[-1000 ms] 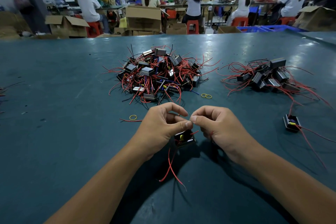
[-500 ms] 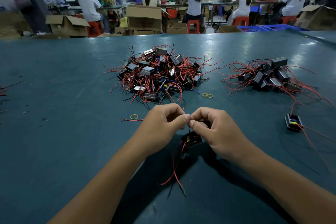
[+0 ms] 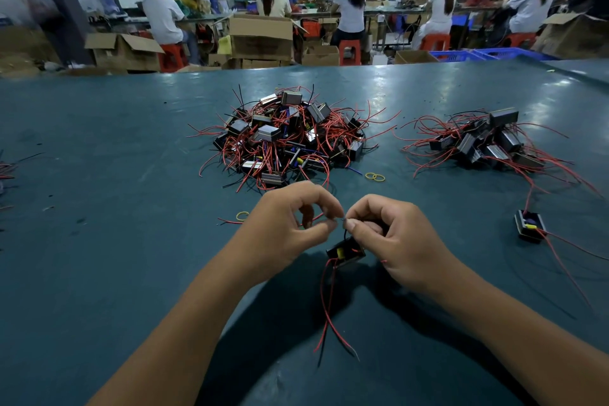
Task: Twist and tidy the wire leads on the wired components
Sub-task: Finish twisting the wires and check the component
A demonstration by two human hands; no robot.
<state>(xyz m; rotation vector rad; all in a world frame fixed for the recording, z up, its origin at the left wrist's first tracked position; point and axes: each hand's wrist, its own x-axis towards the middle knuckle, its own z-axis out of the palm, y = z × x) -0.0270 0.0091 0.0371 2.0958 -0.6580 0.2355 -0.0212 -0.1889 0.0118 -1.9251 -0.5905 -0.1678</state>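
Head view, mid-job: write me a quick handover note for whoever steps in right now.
Left hand and right hand both pinch thin leads of one component, held just above the table; its red wires hang loose toward you.
Big untidy pile sits ahead at centre; a smaller pile far right; a single component lies near right.
Rubber bands lie beside the big pile.
Done: cannot tell which pile is finished.
Left: finish this twist, then the rest.
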